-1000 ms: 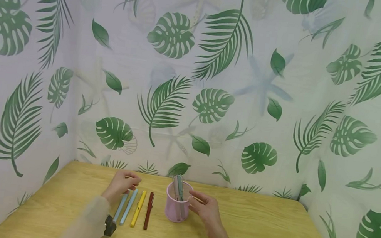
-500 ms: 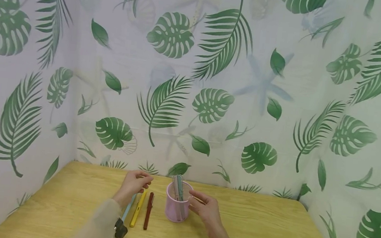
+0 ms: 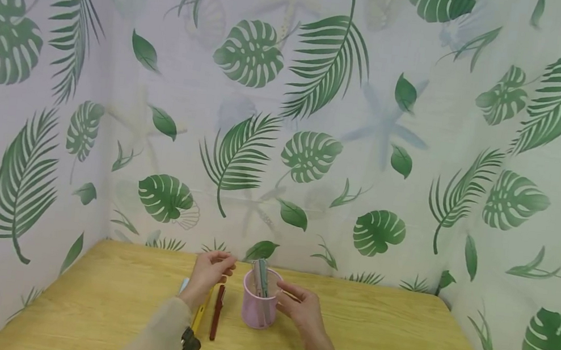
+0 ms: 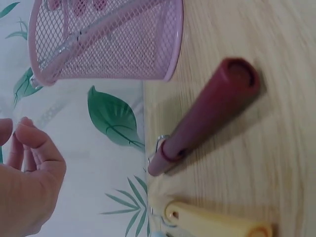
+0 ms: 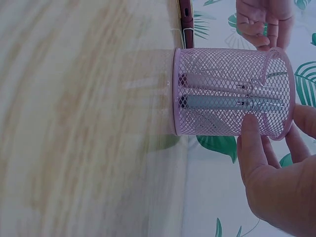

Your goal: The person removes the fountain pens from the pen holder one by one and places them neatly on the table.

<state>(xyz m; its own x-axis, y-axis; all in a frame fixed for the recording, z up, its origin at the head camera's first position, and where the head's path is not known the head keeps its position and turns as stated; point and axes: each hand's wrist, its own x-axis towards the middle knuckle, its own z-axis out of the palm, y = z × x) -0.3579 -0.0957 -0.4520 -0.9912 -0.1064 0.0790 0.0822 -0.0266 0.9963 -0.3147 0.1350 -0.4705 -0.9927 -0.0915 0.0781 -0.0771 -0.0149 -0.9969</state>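
Observation:
My left hand hovers over the far ends of the pens on the table, its fingers loosely bent. Nothing shows between its fingers and thumb in the left wrist view. Below it lie a dark red pen and a yellow pen; a light blue pen is mostly hidden by the arm. To the right, a pink mesh pen cup stands upright with a pinkish-grey and a teal pen inside. My right hand holds the cup's right side near the rim.
The wood-grain table reaches back to a leaf-patterned cloth wall, with similar walls on both sides. A dark wrist camera sits on the left sleeve, low over the near end of the yellow pen.
My left hand has moved rightward over the row of pens, from the light blue ones toward the dark red one. The right hand stays at the cup.

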